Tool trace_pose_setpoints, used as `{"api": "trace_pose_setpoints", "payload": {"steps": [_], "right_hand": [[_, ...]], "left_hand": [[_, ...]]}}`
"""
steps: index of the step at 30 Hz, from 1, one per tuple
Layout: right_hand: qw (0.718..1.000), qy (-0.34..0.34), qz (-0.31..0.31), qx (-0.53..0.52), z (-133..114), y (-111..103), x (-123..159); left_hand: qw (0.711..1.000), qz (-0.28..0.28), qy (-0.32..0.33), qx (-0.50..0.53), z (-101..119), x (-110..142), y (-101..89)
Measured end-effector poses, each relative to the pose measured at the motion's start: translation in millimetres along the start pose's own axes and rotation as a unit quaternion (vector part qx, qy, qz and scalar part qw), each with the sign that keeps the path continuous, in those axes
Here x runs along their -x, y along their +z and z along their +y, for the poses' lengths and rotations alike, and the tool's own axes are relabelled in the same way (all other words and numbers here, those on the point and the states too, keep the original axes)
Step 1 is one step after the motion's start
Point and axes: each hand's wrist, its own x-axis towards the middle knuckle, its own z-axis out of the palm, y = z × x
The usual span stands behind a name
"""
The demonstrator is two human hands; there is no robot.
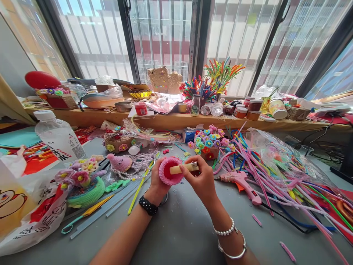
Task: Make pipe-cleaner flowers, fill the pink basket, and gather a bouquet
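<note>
Head view: pink cup (166,176) above the worktop (187,224), left of the glue gun (242,181). The left hand (158,186) has its fingers clamped round the cup's wall; the right hand's (200,177) pinch a lighter (179,169) at its mouth. Probably light, soft and easily dented, the cup is best cradled around its side.

A craft workshop, judging by the glue gun (242,181), pipe cleaners (255,165) and handmade flowers (209,138).
</note>
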Motion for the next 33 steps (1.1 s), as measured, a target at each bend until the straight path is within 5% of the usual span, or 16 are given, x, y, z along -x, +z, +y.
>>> {"api": "trace_pose_setpoints", "payload": {"steps": [6, 17, 25, 33], "right_hand": [[0.988, -0.068, -0.006, 0.142, -0.9, 10.9, 5.8], [0.987, -0.075, -0.07, 0.124, -3.3, 10.0, 5.4], [0.99, -0.064, 0.087, 0.087, -0.4, 5.2, 5.9], [0.978, -0.129, 0.02, 0.164, 2.1, 14.0, 5.7]], "left_hand": [[1.0, -0.008, -0.012, -0.008, -0.3, -1.0, -1.1], [0.999, -0.016, -0.021, -0.019, -1.1, 0.3, -0.9], [1.0, 0.019, 0.015, -0.011, -1.0, -2.9, -0.6], [1.0, -0.001, -0.02, 0.0, -5.5, -1.2, 1.7]]}}
